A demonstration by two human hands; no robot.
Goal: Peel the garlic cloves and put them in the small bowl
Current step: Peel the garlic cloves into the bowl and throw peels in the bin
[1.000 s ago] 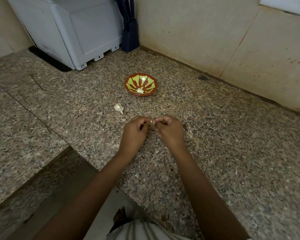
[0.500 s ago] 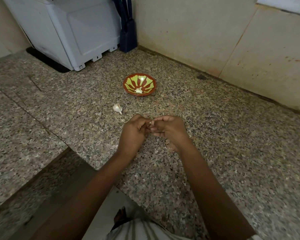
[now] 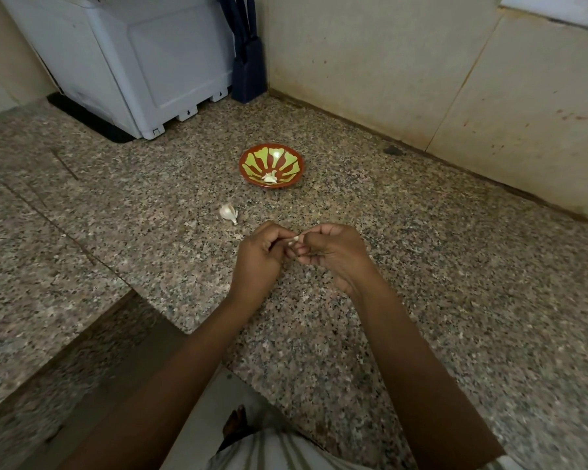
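Observation:
A small red bowl with a green pattern stands on the granite counter, with peeled garlic inside it. Both hands meet just in front of it. My left hand and my right hand pinch one small garlic clove between their fingertips, a little above the counter. Most of that clove is hidden by the fingers. Another piece of unpeeled garlic lies on the counter, to the left of the hands and nearer than the bowl.
A white appliance stands at the back left on a black mat, with a dark blue holder beside it in the corner. Tiled walls close the back and right. The counter's front edge drops off at lower left.
My right hand has turned slightly and its fingers have shifted on the clove. The hands stay together at the same spot.

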